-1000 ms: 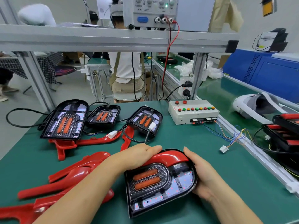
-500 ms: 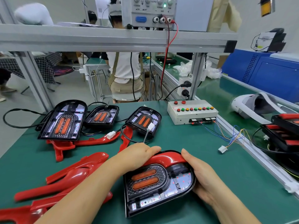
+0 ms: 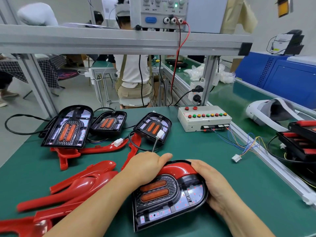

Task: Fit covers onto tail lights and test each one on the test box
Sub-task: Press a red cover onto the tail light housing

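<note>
A black tail light point(image 3: 169, 195) with two orange strips lies on the green mat in front of me, a glossy red cover point(image 3: 177, 170) seated along its top curve. My left hand point(image 3: 147, 166) presses down on the cover's left end, fingers curled over it. My right hand point(image 3: 213, 183) wraps round the light's right edge, thumb on the red cover. Three more tail lights point(image 3: 68, 127) point(image 3: 109, 123) point(image 3: 153, 128) lie further back. The white test box point(image 3: 204, 119), with its row of coloured buttons, stands at the back right.
Loose red covers point(image 3: 68, 190) are heaped at the left and under the far lights. A white connector point(image 3: 236, 158) on coloured wires lies right of the mat. Stacked lights point(image 3: 301, 139) and a white headset point(image 3: 271, 112) sit on the right conveyor. A power supply point(image 3: 164, 12) is on the shelf.
Both hands stay on the light and cover. My right thumb has slid up onto the red cover's right end; the light has barely shifted.
</note>
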